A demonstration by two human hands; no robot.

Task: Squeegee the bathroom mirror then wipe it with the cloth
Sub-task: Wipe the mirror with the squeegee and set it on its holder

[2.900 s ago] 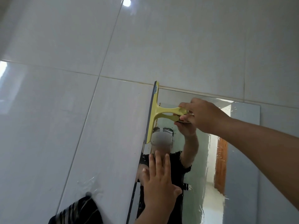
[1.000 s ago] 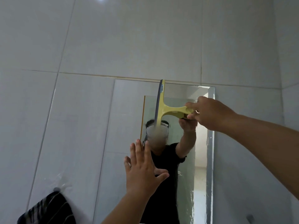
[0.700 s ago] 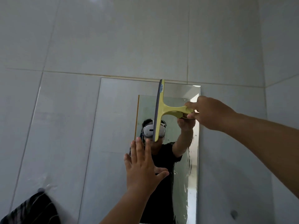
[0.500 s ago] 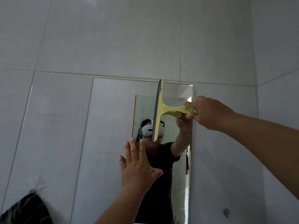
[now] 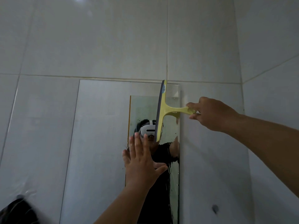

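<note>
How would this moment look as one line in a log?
step: squeegeeing | right hand: gripping squeegee, blade upright near mirror right edge | left hand: open, at mirror

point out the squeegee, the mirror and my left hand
squeegee (image 5: 161, 110), head view, on the yellow head.
mirror (image 5: 100, 143), head view, on bare glass left of centre.
left hand (image 5: 142, 168), head view, on its back.

wall (image 5: 113, 46): we see pale glossy tiles, carrying everything here
mirror (image 5: 100, 126): mounted flat on it
dark cloth (image 5: 17, 212): hangs lower left, blurred
</note>
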